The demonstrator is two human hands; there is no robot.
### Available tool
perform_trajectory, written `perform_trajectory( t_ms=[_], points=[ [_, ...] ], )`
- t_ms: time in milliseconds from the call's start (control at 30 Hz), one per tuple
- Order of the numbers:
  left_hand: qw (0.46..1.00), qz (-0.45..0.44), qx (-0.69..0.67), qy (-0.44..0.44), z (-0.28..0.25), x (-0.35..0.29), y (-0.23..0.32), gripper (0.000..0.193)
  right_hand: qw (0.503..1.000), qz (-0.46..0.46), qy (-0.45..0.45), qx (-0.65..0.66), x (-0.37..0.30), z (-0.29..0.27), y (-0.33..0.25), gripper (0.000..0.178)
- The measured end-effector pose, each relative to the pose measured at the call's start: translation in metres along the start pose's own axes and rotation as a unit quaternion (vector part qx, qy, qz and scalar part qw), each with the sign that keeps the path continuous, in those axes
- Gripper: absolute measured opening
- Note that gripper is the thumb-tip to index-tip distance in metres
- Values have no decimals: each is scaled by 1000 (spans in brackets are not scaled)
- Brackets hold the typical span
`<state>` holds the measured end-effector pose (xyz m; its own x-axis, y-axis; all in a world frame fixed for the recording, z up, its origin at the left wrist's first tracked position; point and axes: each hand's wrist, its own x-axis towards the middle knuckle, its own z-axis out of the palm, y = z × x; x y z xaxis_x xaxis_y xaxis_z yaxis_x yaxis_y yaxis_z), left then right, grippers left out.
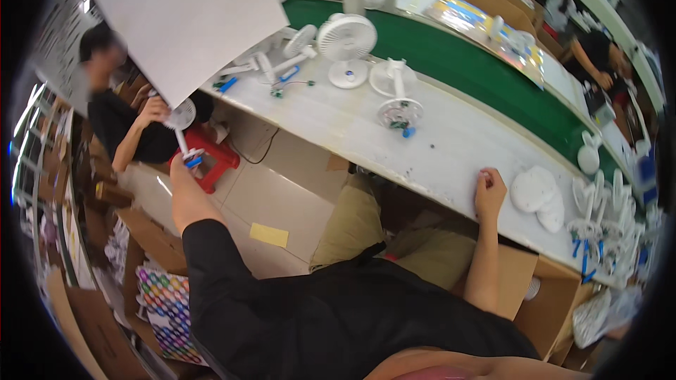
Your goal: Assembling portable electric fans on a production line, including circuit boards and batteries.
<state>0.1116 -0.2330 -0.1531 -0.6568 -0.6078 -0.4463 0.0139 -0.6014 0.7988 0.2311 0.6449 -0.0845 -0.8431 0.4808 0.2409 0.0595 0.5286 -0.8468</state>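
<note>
My left arm reaches out to the far left, where my left hand (181,162) grips the lower end of a small white fan (185,144). Blue pieces show at that end, and my fingers are partly hidden there. A co-worker's hand (151,110) touches the same fan near its round head. At the table's near edge rests my right hand (490,195), its fingers curled; whether something small is in them is hidden. Just right of it lie round white covers (534,190). A white fan part with exposed wiring (401,112) lies farther in on the table.
An assembled white fan (347,42) stands on the white worktable (451,141) beside a green belt (436,49). Several fan parts (598,204) crowd the right end. A white panel (190,14) hangs at upper left. The co-worker sits by a red stool (220,162); cardboard boxes (151,239) flank me.
</note>
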Motion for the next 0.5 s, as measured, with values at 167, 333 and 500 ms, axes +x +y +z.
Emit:
perform_trajectory(
  t_ms=[167,333,500],
  points=[
    [997,-65,1,-44,-27,18,88,32,1000,3,-4,28,-28,23,-31,12],
    [893,218,377,-112,26,-73,13,28,1000,0,11,-15,-43,27,-55,10],
    [862,242,363,-258,177,-291,-43,22,990,-54,-101,88,-11,90,-132,23]
  ],
)
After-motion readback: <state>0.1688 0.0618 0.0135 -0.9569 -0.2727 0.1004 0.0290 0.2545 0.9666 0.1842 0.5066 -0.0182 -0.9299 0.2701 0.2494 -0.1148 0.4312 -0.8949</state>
